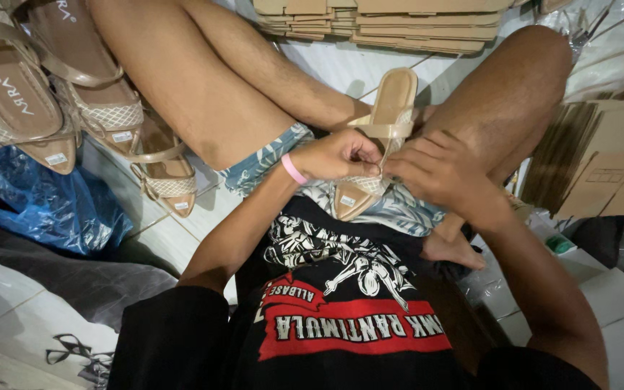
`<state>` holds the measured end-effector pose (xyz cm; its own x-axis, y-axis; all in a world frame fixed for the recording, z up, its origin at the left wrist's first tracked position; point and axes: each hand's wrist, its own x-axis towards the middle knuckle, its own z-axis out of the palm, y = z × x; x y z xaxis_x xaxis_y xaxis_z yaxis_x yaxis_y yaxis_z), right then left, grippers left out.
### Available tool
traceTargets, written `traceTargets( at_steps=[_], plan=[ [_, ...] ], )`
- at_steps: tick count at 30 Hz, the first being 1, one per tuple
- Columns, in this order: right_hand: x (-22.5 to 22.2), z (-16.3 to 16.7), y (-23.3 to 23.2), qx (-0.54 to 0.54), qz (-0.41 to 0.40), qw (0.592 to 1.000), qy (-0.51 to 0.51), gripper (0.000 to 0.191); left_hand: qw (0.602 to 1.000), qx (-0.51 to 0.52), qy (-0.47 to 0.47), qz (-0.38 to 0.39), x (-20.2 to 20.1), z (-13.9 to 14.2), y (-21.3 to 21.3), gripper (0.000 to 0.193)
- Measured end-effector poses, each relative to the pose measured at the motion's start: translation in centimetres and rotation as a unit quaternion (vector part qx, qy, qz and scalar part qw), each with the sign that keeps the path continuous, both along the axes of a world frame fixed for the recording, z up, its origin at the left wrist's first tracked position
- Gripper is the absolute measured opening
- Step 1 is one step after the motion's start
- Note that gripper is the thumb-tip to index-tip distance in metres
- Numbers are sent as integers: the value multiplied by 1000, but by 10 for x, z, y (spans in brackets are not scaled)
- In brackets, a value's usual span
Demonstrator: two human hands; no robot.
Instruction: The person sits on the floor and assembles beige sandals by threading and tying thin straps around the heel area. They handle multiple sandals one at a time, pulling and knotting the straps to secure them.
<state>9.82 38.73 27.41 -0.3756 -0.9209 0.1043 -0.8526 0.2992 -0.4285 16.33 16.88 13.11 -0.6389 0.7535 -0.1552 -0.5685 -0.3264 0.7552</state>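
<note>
Beige sandal (pixel 388 123) on lap, left hand (pixel 335 155) and right hand (pixel 438 170) pinching its strap, more sandals (pixel 74 108) at ten o'clock, flat cardboard (pixel 384 22) at twelve, white tiled floor (pixel 182 238).

My left hand (pixel 337 155) curls into a loose fist over my lap, fingertips pinched together. My right hand (pixel 438 172) lies knuckles up just beside it, fingers bent toward the left, both forearms angled inward.

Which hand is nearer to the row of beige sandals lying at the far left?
The left hand, with the pink wristband. It sits on the left side of the sandal in the lap, toward that row. The right hand is on the sandal's other side, farther away.
</note>
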Motion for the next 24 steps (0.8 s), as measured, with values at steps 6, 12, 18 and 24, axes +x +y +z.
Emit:
traceTargets(
  at_steps=[6,12,18,24],
  plan=[
    [11,-1,2,52,-17,998,-3,17,999,-30,38,-6,3,10,7,19],
    [10,-2,12,90,-5,996,-4,25,977,-145,157,15,-5,42,0,23],
    [8,-1,16,22,-93,982,-164,21,979,-144,134,62,1,56,-5,26],
    [39,8,9,-57,-255,941,-214,27,979,-147,62,130,3,62,-5,28]
  ],
)
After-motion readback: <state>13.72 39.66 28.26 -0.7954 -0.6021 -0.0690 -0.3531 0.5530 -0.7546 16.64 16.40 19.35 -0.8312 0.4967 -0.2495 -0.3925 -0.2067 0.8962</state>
